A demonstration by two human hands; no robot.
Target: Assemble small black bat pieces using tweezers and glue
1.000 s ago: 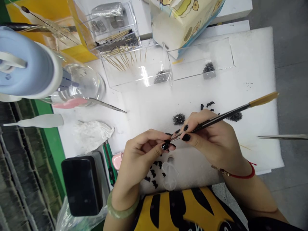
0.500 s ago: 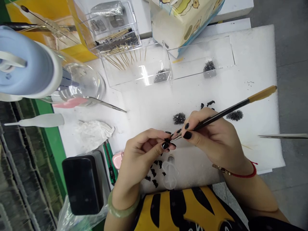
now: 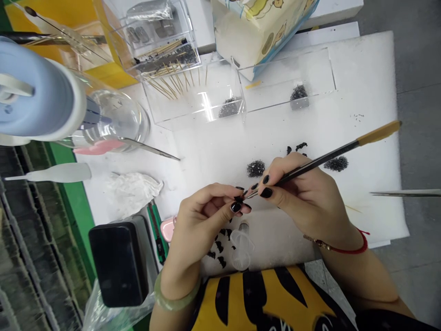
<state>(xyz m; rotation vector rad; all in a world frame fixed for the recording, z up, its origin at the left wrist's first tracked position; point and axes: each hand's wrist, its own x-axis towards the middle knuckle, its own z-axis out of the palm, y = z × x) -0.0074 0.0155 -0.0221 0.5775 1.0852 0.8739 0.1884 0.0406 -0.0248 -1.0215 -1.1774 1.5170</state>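
Note:
My left hand (image 3: pixel 203 220) is closed in a pinch around a small black piece (image 3: pixel 238 199), mostly hidden by the fingertips. Held like a pen in my right hand (image 3: pixel 305 197) is a slim paintbrush (image 3: pixel 319 161) with a black shaft and a gold-brown end. Its silvery tip reaches the black piece between my left fingers; whether the two touch is hard to make out. Under and beside my left hand lie several small black bat-shaped pieces (image 3: pixel 219 247) and a small clear plastic container (image 3: pixel 240 250). Beyond my hands sits a heap of glittering black bits (image 3: pixel 256 168).
Clear acrylic boxes (image 3: pixel 289 103), one holding toothpicks (image 3: pixel 168 85), stand at the back near a tissue pack (image 3: pixel 255 32). To the left are a blue bottle (image 3: pixel 41 92), tweezers (image 3: pixel 151 149), a crumpled tissue (image 3: pixel 134 193), a green cutter (image 3: pixel 157 232) and a black box (image 3: pixel 117 264). More tweezers (image 3: pixel 406 193) jut over the right edge.
The brush and my right hand have shifted very slightly to the left, and the brush's far end a little right. My left hand keeps its pinch almost unmoved.

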